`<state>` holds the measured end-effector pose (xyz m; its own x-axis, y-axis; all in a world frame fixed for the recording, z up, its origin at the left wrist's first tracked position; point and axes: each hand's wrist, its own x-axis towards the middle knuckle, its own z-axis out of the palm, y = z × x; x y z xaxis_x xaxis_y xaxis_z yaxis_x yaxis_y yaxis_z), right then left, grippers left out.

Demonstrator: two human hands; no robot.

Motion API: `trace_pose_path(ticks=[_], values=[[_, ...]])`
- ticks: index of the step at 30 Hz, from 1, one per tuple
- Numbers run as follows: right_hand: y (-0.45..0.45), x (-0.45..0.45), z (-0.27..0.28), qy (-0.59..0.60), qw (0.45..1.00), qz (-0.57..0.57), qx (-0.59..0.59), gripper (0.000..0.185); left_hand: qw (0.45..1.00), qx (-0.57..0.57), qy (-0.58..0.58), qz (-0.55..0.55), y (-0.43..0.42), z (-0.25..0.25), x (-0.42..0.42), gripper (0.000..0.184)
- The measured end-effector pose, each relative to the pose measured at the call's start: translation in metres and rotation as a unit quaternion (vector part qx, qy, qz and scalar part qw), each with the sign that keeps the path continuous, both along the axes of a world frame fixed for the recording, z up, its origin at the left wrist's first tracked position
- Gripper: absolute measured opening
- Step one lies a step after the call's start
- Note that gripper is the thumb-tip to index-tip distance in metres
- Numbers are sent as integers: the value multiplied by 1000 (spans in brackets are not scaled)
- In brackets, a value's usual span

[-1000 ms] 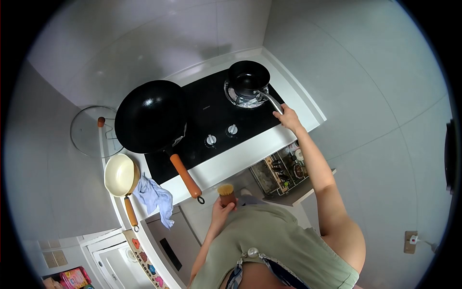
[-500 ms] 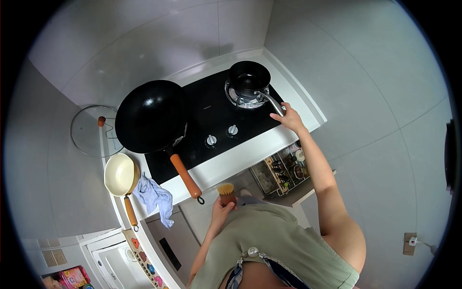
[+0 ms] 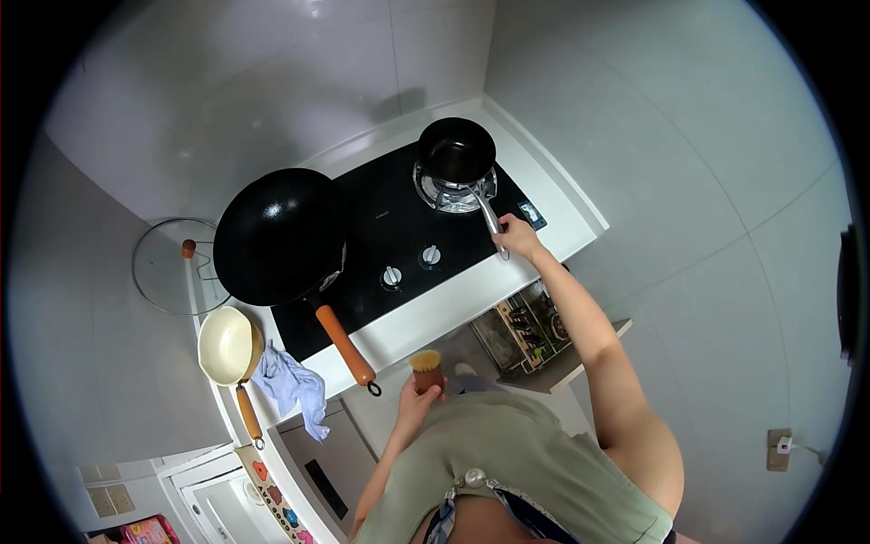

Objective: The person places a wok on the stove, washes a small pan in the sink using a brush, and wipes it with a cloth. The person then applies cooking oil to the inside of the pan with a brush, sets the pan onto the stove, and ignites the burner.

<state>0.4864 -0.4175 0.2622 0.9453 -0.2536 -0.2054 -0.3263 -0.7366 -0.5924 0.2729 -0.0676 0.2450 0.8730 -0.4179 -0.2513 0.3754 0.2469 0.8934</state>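
My right hand [image 3: 518,238] is closed around the silver handle of a small black frying pan [image 3: 456,150]. The pan is over the foil-lined burner [image 3: 453,193] at the right of the black gas hob [image 3: 381,238]; whether it touches the burner I cannot tell. Low in front of my body, my left hand [image 3: 417,405] grips a brush [image 3: 426,370] with a brown wooden body, its pale bristles facing up. A large black wok [image 3: 276,238] with an orange-brown handle covers the left side of the hob, the handle reaching over the counter's front edge.
Left of the hob are a cream pan [image 3: 227,344], a blue cloth [image 3: 292,388] hanging over the counter edge, and a glass lid [image 3: 172,276] by the wall. Below the counter, an open drawer [image 3: 544,370] with utensils sticks out near my right arm.
The small pan's handle has swung toward the counter's front, and my right hand has closed around it. The view has shifted slightly. My left hand still holds the brush.
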Motion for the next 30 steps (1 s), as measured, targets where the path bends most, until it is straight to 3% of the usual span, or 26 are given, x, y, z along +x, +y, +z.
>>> trace_pose_path(ticks=[4, 7, 8, 9, 21, 24, 30], values=[[20, -1, 18, 50, 997, 13, -65, 45, 1000, -11, -2, 11, 3, -7, -3, 27], [25, 6, -1, 52, 992, -59, 94, 44, 1000, -13, 2, 17, 5, -10, -5, 27], [31, 4, 4, 4, 990, -96, 106, 42, 1000, -15, 5, 20, 5, -9, -5, 27], [23, 8, -8, -84, 993, -78, 2, 39, 1000, -15, 5, 24, 6, -8, -6, 27], [-55, 8, 62, -59, 989, -6, -137, 33, 999, -17, 17, 22, 0, -5, -3, 26], [-55, 8, 61, -46, 994, -25, -100, 35, 999, -27, 16, 21, -1, -5, -2, 27], [-45, -2, 77, 1, 998, -41, -57, 57, 999, -27, 11, 26, -1, -5, -2, 28]])
